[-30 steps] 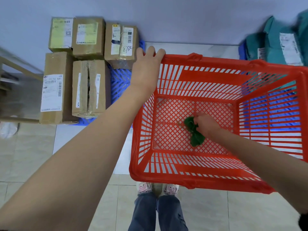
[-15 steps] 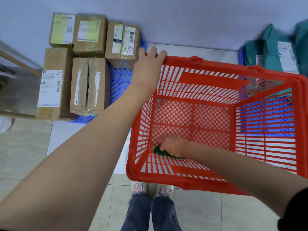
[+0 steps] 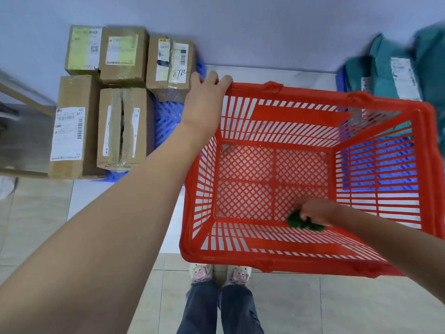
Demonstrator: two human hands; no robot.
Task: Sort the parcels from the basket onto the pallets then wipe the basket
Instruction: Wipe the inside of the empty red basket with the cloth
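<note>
Wiping stage: parcels out, red basket [image 3: 310,259] empty, cloth work on inside floor.
Basket location: on tiled floor in front of feet, between two blue pallets; cardboard boxes [image 3: 106,102] on left pallet [image 3: 166,116], teal mailer bags [image 3: 395,73] on right one.
Basket handling: prob. light, stiff plastic, open lattice; likely to slide or tip on smooth tile if pushed w/o bracing. Best hold: thick top rim, esp. a corner.
Cloth [image 3: 302,221]: green, soft, bunched up; sits at near edge of basket bottom, right of centre.
Left hand [image 3: 207,97]: on far-left rim corner, fingers [image 3: 226,80] curled over the edge, clamped on rim, steadying.
Right hand [image 3: 315,212]: inside basket, fingers closed round cloth, pressing it to lattice floor.
Risk: cloth fibres may snag in mesh; side walls prob. yet to wipe.
</note>
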